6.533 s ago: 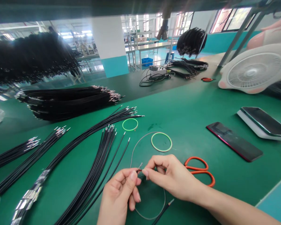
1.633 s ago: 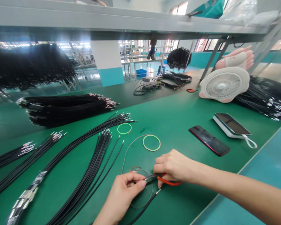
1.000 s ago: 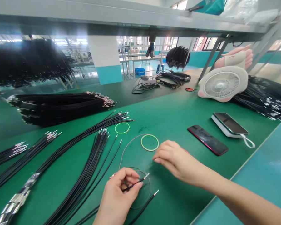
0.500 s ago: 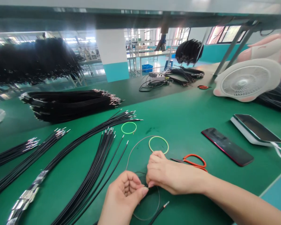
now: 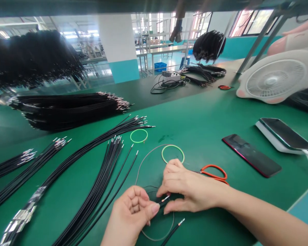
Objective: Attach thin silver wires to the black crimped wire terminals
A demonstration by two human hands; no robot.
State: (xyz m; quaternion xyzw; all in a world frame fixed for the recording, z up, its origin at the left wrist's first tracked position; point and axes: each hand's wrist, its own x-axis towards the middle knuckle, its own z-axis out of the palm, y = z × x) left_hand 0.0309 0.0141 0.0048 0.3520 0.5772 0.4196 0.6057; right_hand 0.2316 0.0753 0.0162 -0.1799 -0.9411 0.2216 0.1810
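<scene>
L hand (image 5: 133, 211) has fingers pinching blk cable (image 5: 161, 202) nr its tip, prob. to steady it, R hand (image 5: 188, 187) w/ fingers parted around tip, scissors (image 5: 210, 166) right of cable.

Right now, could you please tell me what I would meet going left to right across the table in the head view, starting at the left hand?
Left hand → right hand → scissors → red-edged phone → white-sided device.
</scene>
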